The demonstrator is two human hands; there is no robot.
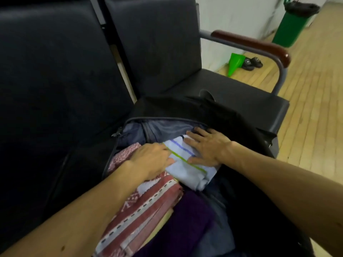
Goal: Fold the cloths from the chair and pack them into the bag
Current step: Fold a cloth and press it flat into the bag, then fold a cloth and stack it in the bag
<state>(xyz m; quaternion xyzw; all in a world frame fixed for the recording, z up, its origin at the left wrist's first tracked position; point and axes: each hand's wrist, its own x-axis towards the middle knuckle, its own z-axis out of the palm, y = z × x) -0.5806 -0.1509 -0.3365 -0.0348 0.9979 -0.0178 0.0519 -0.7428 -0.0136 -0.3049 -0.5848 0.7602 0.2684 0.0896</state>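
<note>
Two hands are at work over the open black bag (168, 119), which sits on the seat of the dark chair (233, 88) with its zip run back and its grey lining showing. The left hand (152, 158) lies with its fingers stretched over the near left edge of a folded white cloth (185, 169) striped in green and blue. The right hand (208, 147) is spread flat on the cloth's far side, fingers straight and thumb pressing its top. Neither hand curls round anything; both simply press the cloth down. It rests inside the bag's mouth, on top of what is already packed. Just beside it, under the left forearm, is a folded red patterned cloth (144, 206), and next to that a dark purple cloth (187, 216), both lying within the opening. By the look of it the task is well along: several cloths are folded and stowed, and the white one is being seated in place. What seems left is to settle this piece level and, if nothing more remains, to close the bag. Whether further cloths wait out of view cannot be told.
</note>
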